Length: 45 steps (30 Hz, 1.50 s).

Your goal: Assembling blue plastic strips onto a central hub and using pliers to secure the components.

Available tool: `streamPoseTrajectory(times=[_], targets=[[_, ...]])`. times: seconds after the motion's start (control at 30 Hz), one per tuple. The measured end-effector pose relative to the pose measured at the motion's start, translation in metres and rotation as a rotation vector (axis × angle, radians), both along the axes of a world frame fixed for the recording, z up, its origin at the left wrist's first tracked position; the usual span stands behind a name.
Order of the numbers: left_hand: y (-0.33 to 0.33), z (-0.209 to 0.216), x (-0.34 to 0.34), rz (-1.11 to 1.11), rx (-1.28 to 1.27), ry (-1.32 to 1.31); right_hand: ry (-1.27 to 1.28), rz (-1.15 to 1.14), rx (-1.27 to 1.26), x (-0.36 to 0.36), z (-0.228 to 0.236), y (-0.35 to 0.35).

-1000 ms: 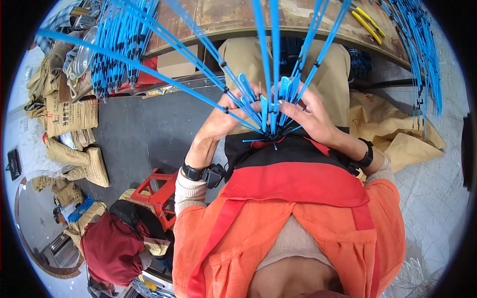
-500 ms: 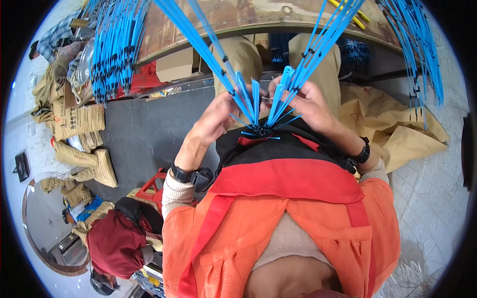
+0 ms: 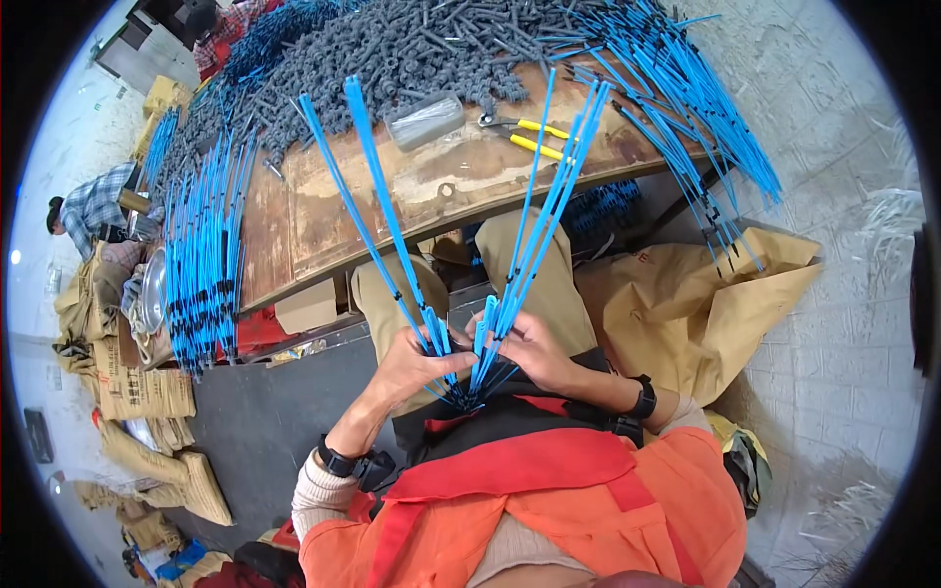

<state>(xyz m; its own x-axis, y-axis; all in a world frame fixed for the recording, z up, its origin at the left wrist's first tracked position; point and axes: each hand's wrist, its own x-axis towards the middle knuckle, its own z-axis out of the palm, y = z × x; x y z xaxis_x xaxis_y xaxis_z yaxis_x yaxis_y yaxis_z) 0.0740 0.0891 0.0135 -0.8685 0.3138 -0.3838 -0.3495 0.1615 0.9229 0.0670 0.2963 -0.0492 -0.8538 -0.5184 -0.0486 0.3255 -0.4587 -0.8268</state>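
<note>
A frame of thin blue rods (image 3: 382, 191) with black joints stands in my lap. Its rods fan up and outward in two groups from a dark hub (image 3: 464, 398) against the apron. My left hand (image 3: 407, 365) closes on the lower part of the left group, its thumb lying across toward the middle. On the right group, my right hand (image 3: 537, 355) pinches the rods near several short, flat blue pieces (image 3: 480, 338). Some of the fingertips are hidden behind the rods.
Ahead is a worn wooden table (image 3: 323, 220) with yellow-handled pliers (image 3: 539, 139), a clear plastic box (image 3: 424, 122) and a heap of grey parts (image 3: 392, 59). Blue rod bundles overhang it at left (image 3: 206, 255) and right (image 3: 686, 127). Brown paper (image 3: 676, 314) lies at right; another person (image 3: 98, 201) is far left.
The view has tilted up, bringing the tabletop and grey heap into sight. Both hands stay on the frame low down near the hub; the left thumb now reaches across the rods.
</note>
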Motion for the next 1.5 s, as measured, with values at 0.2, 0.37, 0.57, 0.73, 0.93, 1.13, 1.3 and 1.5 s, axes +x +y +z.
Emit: streamPoseTrajectory(times=[0.2,0.37,0.57,0.73,0.93,1.13,1.3,1.5], targets=[[-0.012,-0.012,-0.005,0.058,0.116,-0.027,0.037,0.004,0.025,-0.006,0.000,-0.009],[-0.028,-0.008,-0.006,0.051,0.187,-0.114,0.038,0.056,0.046,-0.014,0.008,-0.024],[-0.046,-0.019,0.003,0.096,0.251,-0.051,0.109,0.037,0.120,-0.019,0.012,-0.042],[-0.049,-0.029,0.005,0.277,0.203,-0.129,0.034,0.056,0.158,-0.027,0.010,-0.054],[-0.069,-0.057,-0.010,0.228,0.268,-0.118,0.443,0.257,0.468,-0.049,0.024,-0.036],[-0.097,-0.080,-0.035,0.133,0.552,-0.200,1.043,0.546,0.788,-0.164,0.085,0.002],[-0.078,-0.076,-0.051,0.074,0.470,-0.233,1.375,-0.138,0.816,-0.346,0.103,-0.063],[-0.076,-0.072,-0.050,0.077,0.409,-0.268,1.907,-0.270,1.244,-0.452,0.059,-0.111]])
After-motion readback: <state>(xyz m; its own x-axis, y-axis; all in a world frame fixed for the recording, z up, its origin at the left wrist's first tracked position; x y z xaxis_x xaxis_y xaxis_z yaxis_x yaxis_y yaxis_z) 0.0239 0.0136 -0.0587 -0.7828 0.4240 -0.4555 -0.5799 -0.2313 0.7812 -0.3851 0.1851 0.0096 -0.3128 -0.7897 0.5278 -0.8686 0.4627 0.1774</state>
